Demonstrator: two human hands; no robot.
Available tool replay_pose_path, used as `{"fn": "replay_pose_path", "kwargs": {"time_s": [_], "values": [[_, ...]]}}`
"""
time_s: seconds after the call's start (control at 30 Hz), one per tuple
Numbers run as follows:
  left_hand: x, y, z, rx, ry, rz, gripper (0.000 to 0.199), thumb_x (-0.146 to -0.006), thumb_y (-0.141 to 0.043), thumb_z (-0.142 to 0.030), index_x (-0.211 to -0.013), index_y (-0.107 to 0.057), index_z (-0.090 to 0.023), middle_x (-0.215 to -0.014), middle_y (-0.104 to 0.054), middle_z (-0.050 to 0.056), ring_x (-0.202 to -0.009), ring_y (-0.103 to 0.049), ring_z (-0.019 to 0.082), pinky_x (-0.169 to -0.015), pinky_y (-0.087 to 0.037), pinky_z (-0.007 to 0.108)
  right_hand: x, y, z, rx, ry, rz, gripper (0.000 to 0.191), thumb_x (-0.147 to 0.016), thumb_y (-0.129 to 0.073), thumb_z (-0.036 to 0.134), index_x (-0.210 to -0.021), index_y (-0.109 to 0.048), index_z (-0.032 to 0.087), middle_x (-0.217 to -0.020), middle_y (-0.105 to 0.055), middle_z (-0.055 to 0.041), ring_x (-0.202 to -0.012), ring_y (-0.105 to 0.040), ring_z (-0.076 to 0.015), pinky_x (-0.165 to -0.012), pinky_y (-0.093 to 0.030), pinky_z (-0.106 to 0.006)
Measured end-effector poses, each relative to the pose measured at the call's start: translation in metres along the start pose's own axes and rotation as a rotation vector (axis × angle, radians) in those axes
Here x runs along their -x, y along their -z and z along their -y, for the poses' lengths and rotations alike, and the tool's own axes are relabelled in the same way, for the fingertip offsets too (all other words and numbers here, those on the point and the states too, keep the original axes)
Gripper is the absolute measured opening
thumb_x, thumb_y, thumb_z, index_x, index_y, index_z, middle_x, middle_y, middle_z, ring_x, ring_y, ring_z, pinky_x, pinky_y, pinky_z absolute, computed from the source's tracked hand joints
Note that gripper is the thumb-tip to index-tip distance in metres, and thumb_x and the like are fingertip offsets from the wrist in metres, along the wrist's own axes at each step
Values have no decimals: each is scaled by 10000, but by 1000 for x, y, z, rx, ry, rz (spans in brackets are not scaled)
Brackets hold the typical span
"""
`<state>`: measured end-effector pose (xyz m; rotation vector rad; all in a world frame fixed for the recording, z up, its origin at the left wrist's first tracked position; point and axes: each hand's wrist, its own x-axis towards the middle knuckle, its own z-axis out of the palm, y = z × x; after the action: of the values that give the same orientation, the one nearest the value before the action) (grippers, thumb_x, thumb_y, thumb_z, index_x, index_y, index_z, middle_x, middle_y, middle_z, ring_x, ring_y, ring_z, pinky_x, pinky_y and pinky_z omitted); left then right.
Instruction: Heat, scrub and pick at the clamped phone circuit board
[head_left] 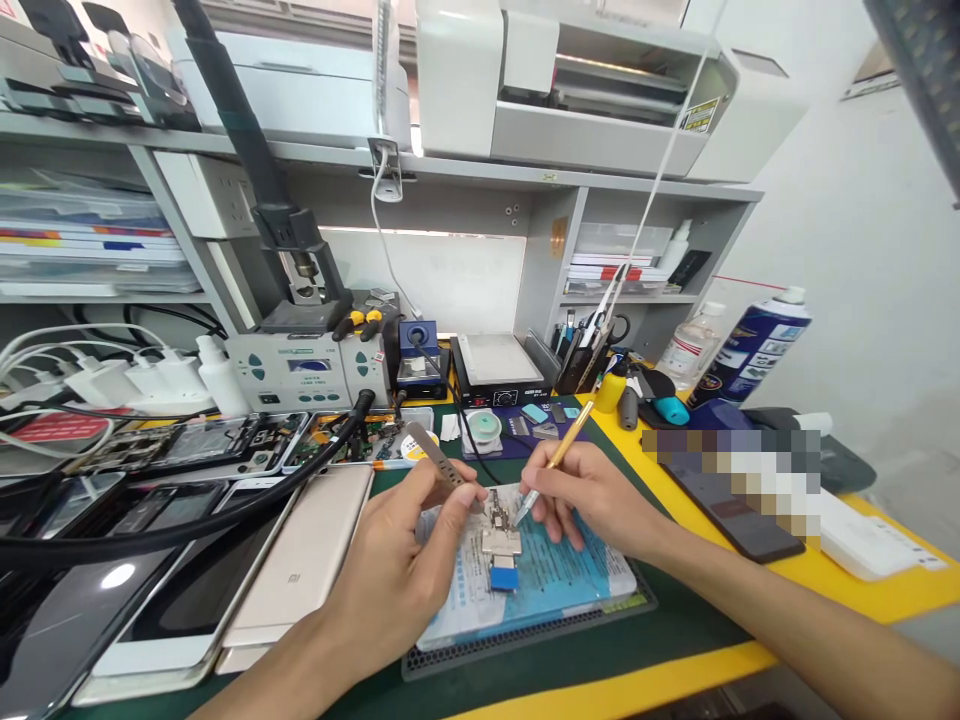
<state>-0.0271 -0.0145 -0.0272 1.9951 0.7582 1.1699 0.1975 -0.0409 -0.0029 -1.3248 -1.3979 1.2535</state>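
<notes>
In front of me a small circuit board sits in a metal clamp with a blue end block. Under it is a blue-and-white printed pad. Metal tweezers are pinched in my left hand, tips pointing toward the board's left side. Gripped like a pen in my right hand is a slim gold-handled tool, possibly a craft knife, its silver tip at the board's right edge. Whether either tip touches the board I cannot tell.
Several phones lie to the left, crossed by a thick black hose. Behind stand a rework station, a solder spool and a hot plate. A dark phone and a spray can are at the right.
</notes>
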Motion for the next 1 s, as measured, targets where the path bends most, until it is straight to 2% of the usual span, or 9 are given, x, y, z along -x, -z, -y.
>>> {"fn": "replay_pose_path", "kwargs": {"time_s": [0.23,0.43,0.7,0.8,1.0], "values": [[1,-1,0,6,27,30,143,-1054,-505,-310,-1076,-620,-228,-937,-743,21,-825,-718,150,-594,-562,211,0,-2,3,-3,11,-11,363,-832,-740,488,-781,-585,163,-619,-649,7,-400,-555,-89,-314,-399,-157],[1,-3,0,-26,6,51,112,-1050,-518,-287,-1071,-617,-239,-881,-731,-15,-745,-688,127,-638,-554,223,0,-3,2,0,3,-11,365,-835,-737,494,-783,-575,171,-630,-644,11,-419,-560,-93,-314,-398,-157],[1,-4,0,-43,39,61,143,-1046,-517,-292,-1100,-638,-238,-1016,-739,17,-891,-713,158,-707,-586,242,0,-2,1,6,23,-15,317,-862,-728,444,-789,-586,169,-639,-649,15,-402,-550,-85,-317,-407,-159],[0,-4,1,-33,60,69,181,-1049,-507,-318,-1107,-647,-219,-1031,-738,45,-905,-717,178,-664,-589,244,0,-1,0,1,23,-13,287,-859,-734,412,-793,-590,173,-646,-651,15,-410,-559,-90,-319,-411,-162],[-4,-8,1,-42,-17,34,158,-1035,-535,-269,-1081,-674,-209,-997,-751,26,-845,-713,150,-715,-582,239,0,-2,2,4,25,-28,303,-863,-710,441,-787,-577,180,-636,-646,18,-395,-547,-88,-308,-405,-164]]}}
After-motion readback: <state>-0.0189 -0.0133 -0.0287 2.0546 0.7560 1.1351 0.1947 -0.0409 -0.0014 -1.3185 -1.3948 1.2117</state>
